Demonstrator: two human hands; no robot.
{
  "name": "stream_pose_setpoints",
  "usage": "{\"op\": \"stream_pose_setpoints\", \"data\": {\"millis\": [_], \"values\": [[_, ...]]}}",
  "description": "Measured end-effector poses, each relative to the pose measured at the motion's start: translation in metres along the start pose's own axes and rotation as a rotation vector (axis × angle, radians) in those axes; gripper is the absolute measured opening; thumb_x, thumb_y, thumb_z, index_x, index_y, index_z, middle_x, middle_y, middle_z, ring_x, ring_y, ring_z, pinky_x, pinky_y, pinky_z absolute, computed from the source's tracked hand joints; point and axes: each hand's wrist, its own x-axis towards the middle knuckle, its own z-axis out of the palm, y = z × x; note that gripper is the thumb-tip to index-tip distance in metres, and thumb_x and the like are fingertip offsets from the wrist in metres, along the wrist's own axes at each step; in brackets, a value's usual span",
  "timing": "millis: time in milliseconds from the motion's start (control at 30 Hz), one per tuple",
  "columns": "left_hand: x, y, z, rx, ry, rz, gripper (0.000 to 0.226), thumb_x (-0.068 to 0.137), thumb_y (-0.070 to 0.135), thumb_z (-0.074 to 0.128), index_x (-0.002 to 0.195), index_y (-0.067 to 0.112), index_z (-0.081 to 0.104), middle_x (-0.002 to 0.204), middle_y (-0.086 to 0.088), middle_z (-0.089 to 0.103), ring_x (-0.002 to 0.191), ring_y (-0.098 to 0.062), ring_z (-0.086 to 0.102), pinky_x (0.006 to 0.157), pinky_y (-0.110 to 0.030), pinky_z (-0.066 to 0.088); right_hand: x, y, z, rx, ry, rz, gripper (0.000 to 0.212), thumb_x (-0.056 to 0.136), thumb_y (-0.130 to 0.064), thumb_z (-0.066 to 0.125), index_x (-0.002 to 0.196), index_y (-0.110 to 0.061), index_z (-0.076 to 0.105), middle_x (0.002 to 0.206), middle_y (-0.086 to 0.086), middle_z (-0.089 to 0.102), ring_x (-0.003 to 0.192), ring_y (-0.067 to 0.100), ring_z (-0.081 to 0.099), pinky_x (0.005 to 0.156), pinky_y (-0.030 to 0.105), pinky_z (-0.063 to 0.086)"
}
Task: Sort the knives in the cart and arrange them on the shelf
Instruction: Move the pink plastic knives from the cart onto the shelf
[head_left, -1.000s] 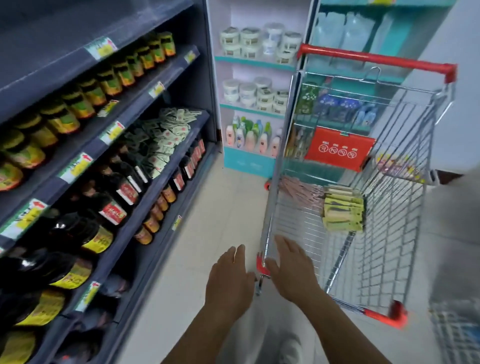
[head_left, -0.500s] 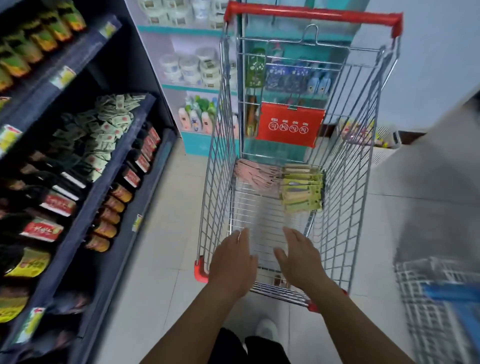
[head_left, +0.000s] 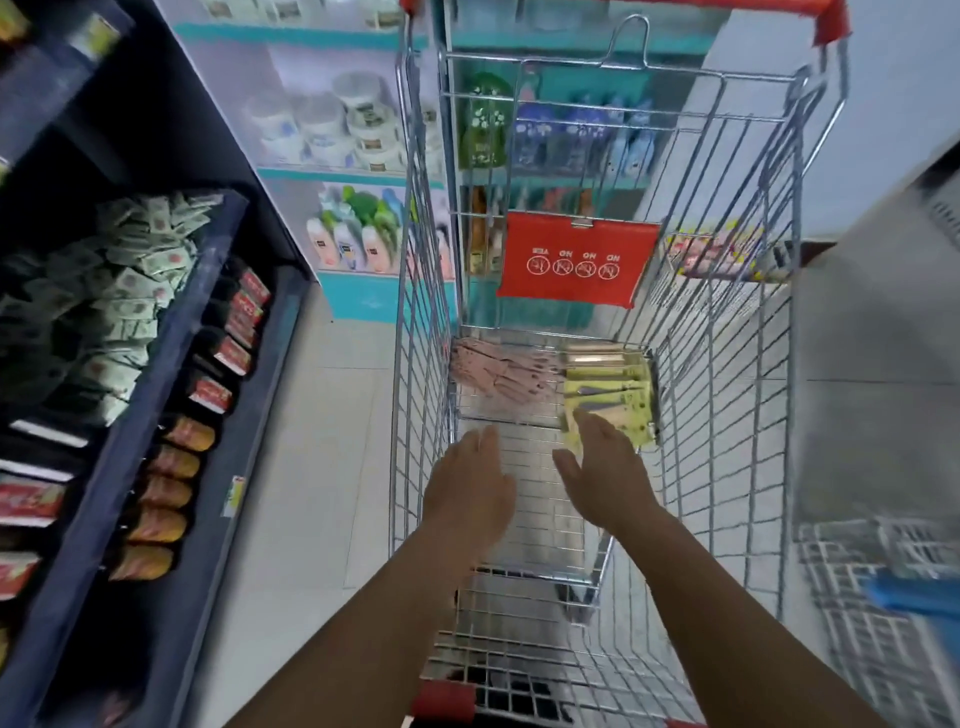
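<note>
A wire shopping cart (head_left: 727, 364) with red trim stands in front of me. At the far end of its floor lie two piles of packaged knives: pink packs (head_left: 498, 371) on the left and yellow-green packs (head_left: 615, 389) on the right. Both my arms reach down inside the basket. My left hand (head_left: 470, 493) hovers open over the bare wire floor, short of the pink packs. My right hand (head_left: 605, 470) is open too, its fingertips at the near edge of the yellow-green pile. Neither hand holds anything.
A dark blue shelf unit (head_left: 208, 332) on the left carries green sachets (head_left: 130, 291) and rows of sauce bottles (head_left: 171, 488). Beyond the cart stands a white and teal shelf (head_left: 337, 176) of jars and bottles. Another wire basket (head_left: 883, 613) sits at the right. A red sign (head_left: 576, 260) hangs on the cart's far wall.
My view has swung from the left shelf toward the cart. Both hands have moved from the cart's near rim forward and down into the basket, toward the knife packs.
</note>
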Motion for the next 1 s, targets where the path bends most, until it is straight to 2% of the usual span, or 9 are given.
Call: {"op": "stream_pose_setpoints", "data": {"millis": [167,467,633,700,767,900,1000], "values": [[0.059,-0.007,0.008,-0.015,-0.026,-0.042,0.062,0.098,0.028,0.042,0.151,0.018,0.013,0.152,-0.007,0.028,0.136,-0.026,0.032,0.108,-0.039,0.034,0.063,-0.003,0.001,-0.006,0.012,-0.022,0.048,0.096,-0.029,0.049,0.139,-0.011,0.036,0.138,0.014,0.045,0.124,0.031,0.043,0.097,0.038,0.039],[0.159,-0.013,0.064,-0.036,-0.094,-0.175,0.068,0.098,0.033,0.042,0.152,0.017,0.004,0.147,-0.011,0.033,0.132,-0.028,0.035,0.104,-0.042,0.04,0.177,0.027,0.041,-0.053,-0.126,-0.059,0.058,0.096,-0.028,0.049,0.147,-0.01,0.027,0.145,0.016,0.04,0.131,0.033,0.039,0.107,0.039,0.033],[0.21,-0.017,0.098,0.001,-0.113,-0.208,0.069,0.1,0.035,0.036,0.152,0.021,-0.007,0.15,-0.012,0.024,0.134,-0.027,0.031,0.105,-0.038,0.036,0.234,0.038,0.07,-0.118,-0.146,-0.124,0.051,0.093,-0.025,0.051,0.139,-0.011,0.036,0.137,0.014,0.046,0.121,0.032,0.046,0.099,0.039,0.041],[0.227,-0.018,0.109,0.013,-0.097,-0.242,0.07,0.1,0.036,0.037,0.152,0.022,-0.008,0.149,-0.013,0.024,0.132,-0.028,0.031,0.104,-0.038,0.036,0.257,0.04,0.079,-0.111,-0.154,-0.131,0.052,0.091,-0.026,0.045,0.139,-0.01,0.037,0.138,0.015,0.046,0.124,0.032,0.045,0.101,0.038,0.038],[0.241,-0.02,0.117,0.016,-0.079,-0.269,0.07,0.1,0.035,0.039,0.152,0.022,-0.006,0.146,-0.016,0.026,0.13,-0.03,0.033,0.104,-0.037,0.036,0.278,0.042,0.089,-0.102,-0.141,-0.185,0.058,0.086,-0.032,0.03,0.139,-0.008,0.039,0.138,0.015,0.046,0.126,0.035,0.044,0.104,0.041,0.034],[0.261,-0.026,0.133,0.019,-0.059,-0.303,0.069,0.099,0.037,0.042,0.151,0.02,0.001,0.144,-0.018,0.028,0.126,-0.03,0.036,0.102,-0.036,0.037,0.312,0.042,0.103,-0.196,-0.179,-0.179,0.048,0.093,-0.016,0.042,0.14,-0.016,0.035,0.142,0.008,0.042,0.13,0.029,0.038,0.104,0.037,0.031],[0.268,-0.031,0.147,-0.025,-0.048,-0.357,0.073,0.098,0.038,0.043,0.151,0.014,-0.002,0.145,-0.019,0.026,0.127,-0.032,0.033,0.102,-0.037,0.035,0.324,0.047,0.116,-0.243,-0.154,-0.165,0.043,0.095,-0.018,0.041,0.138,-0.02,0.035,0.142,0.005,0.041,0.13,0.029,0.037,0.103,0.043,0.035]]}}
